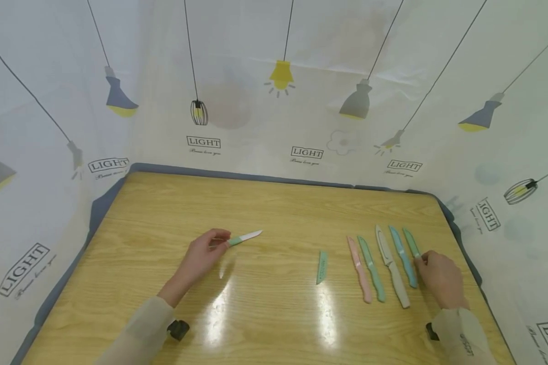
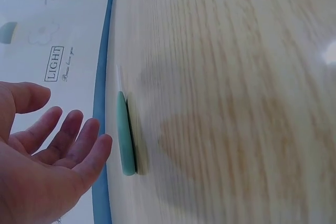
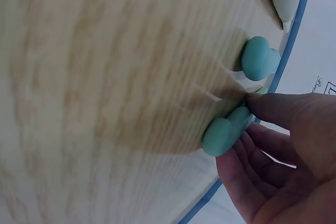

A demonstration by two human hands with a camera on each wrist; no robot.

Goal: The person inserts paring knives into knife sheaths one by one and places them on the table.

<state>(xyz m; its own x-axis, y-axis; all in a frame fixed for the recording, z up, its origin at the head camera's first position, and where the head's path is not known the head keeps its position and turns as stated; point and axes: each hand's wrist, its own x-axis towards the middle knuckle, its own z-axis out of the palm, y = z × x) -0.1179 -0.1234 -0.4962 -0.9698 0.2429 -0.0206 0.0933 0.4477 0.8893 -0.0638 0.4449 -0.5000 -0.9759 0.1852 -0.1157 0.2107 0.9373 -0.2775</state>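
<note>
A small paring knife [image 1: 235, 242] with a green handle and a bare white blade lies on the table, its tip pointing right and away. Beside its handle hovers my left hand [image 1: 208, 249]; the left wrist view shows the fingers loosely bent, apart from the green handle [image 2: 125, 135]. At the right end of a row of knives, my right hand [image 1: 440, 276] pinches a green knife [image 1: 411, 242] between thumb and fingers. Its rounded handle end [image 3: 217, 137] pokes out of the grip in the right wrist view. Just left of that hand lies a blue knife [image 1: 403, 256].
Further left in the row are a white knife [image 1: 392, 268], another green knife [image 1: 371, 268] and a pink knife [image 1: 359, 269]. A loose green blade sheath [image 1: 321, 267] lies mid-table. Printed fabric [image 1: 255, 126] hangs around the wooden table [image 1: 274, 314].
</note>
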